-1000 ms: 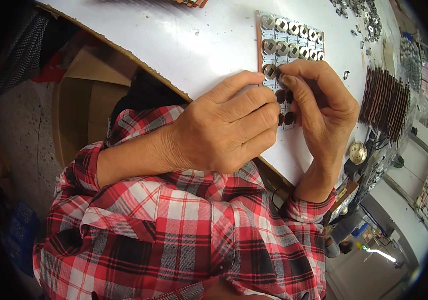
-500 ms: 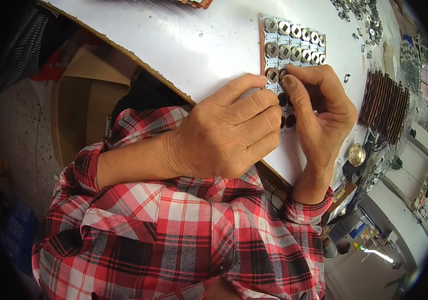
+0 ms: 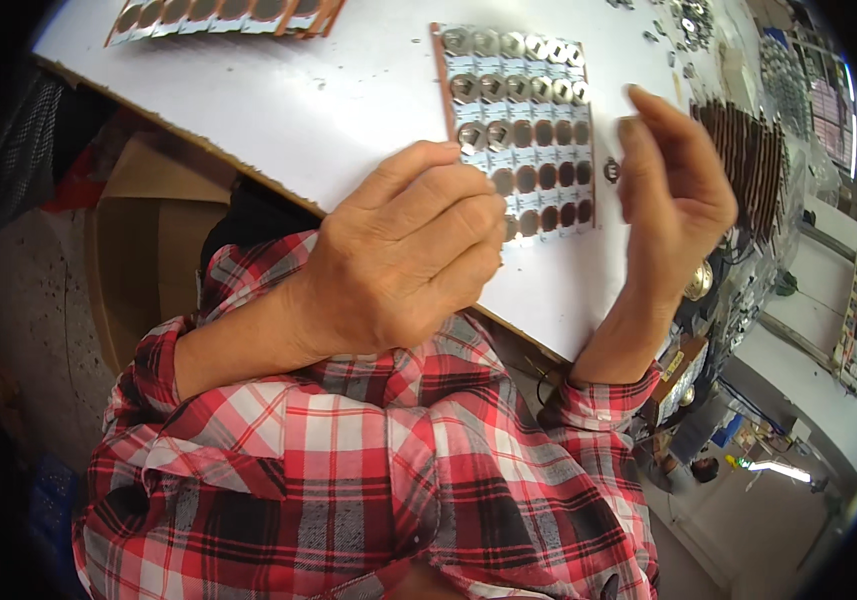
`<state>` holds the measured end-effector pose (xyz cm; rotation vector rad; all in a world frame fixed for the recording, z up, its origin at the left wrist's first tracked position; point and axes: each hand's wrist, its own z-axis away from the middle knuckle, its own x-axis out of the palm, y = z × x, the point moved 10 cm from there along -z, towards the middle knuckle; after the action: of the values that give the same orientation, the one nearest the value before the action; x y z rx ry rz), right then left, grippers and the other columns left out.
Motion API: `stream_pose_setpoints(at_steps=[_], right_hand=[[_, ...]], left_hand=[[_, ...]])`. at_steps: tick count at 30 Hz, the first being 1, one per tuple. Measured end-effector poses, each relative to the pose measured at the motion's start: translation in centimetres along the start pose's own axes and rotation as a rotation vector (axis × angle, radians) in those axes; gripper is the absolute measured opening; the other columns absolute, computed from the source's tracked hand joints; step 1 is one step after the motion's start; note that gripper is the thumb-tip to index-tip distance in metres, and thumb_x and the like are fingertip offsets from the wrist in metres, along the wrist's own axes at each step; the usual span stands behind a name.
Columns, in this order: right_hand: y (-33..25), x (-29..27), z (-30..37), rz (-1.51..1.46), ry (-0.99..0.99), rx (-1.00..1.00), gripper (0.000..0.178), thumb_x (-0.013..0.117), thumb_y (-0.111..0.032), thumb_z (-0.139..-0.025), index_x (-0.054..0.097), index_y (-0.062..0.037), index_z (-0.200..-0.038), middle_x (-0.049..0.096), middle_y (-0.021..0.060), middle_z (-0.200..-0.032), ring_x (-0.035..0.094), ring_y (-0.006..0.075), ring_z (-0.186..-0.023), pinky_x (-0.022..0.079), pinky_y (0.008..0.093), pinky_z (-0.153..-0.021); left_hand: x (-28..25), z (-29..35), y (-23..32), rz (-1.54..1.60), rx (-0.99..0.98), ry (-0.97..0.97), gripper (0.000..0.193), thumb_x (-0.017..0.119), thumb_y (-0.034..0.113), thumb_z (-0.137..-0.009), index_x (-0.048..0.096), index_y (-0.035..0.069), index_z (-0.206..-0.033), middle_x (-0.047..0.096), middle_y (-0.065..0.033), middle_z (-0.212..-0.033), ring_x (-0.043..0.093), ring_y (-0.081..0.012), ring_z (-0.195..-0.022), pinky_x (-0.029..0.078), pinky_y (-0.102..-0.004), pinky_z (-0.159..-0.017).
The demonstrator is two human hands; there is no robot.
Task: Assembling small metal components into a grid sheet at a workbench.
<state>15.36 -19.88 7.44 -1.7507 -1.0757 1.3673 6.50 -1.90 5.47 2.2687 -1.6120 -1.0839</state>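
A flat panel (image 3: 523,155) like a sheet of small circuit boards lies on the white table, with rows of round dark spots. Shiny round metal pieces (image 3: 516,90) sit on the two far rows and on the first two spots of the third row. My left hand (image 3: 408,250) rests over the panel's left edge with fingers curled; what they hold, if anything, is hidden. Off the panel's right side is my right hand (image 3: 673,190), its thumb and forefinger apart and nothing between them. One small loose metal piece (image 3: 611,170) lies on the table beside its thumb.
More panels (image 3: 218,15) are stacked at the far left of the table (image 3: 278,110). Many loose metal pieces (image 3: 693,25) are scattered at the far right. A row of thin brown boards (image 3: 748,165) stands behind my right hand. Below the table's left edge is a cardboard box (image 3: 148,235).
My right hand has let go of the metal piece in the third row and moved right, off the panel. My left hand stays at the panel's left edge. The view has shifted.
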Motion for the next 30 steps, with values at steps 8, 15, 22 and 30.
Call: stream_pose_setpoints(at_steps=[8,15,22,30], right_hand=[[4.9,-4.0,0.2,0.179,-0.206,0.367,0.012,0.075,-0.011,-0.093,0.075,-0.0007,-0.1,0.066,-0.0025,-0.078,0.053,0.0024,-0.062,0.037,0.0197,-0.051],[4.0,-1.6,0.5,0.223,-0.332,0.255,0.012,0.076,-0.012,-0.093,0.071,-0.0018,-0.098,0.069,-0.0005,-0.084,0.059,0.004,-0.068,0.042,0.0201,-0.054],[1.4,2.3,1.5,-0.066,-0.252,0.261,0.012,0.069,-0.007,-0.099,0.069,0.0009,-0.108,0.068,0.0034,-0.092,0.065,0.007,-0.075,0.049,0.0194,-0.056],[1.3,3.3,1.9,-0.002,-0.339,0.304,0.013,0.07,-0.005,-0.098,0.07,-0.0001,-0.109,0.067,-0.0014,-0.089,0.058,0.0027,-0.07,0.043,0.017,-0.054]], left_hand=[[-0.2,0.3,0.0,-0.033,-0.008,-0.003,0.022,0.078,0.007,-0.068,0.071,0.0,-0.088,0.07,-0.0093,-0.095,0.069,-0.0258,-0.098,0.056,-0.0448,-0.095],[0.1,0.4,0.0,-0.036,0.0,-0.022,0.028,0.08,0.007,-0.068,0.072,-0.001,-0.093,0.072,-0.0112,-0.099,0.069,-0.028,-0.101,0.057,-0.0478,-0.096],[0.1,0.6,0.3,0.001,0.052,-0.012,0.021,0.077,0.006,-0.066,0.072,-0.001,-0.085,0.072,-0.0104,-0.095,0.07,-0.0261,-0.097,0.06,-0.0438,-0.088],[0.1,0.8,0.3,0.044,0.069,0.008,0.019,0.073,0.006,-0.066,0.07,-0.001,-0.083,0.071,-0.0109,-0.093,0.07,-0.026,-0.091,0.061,-0.0415,-0.081]])
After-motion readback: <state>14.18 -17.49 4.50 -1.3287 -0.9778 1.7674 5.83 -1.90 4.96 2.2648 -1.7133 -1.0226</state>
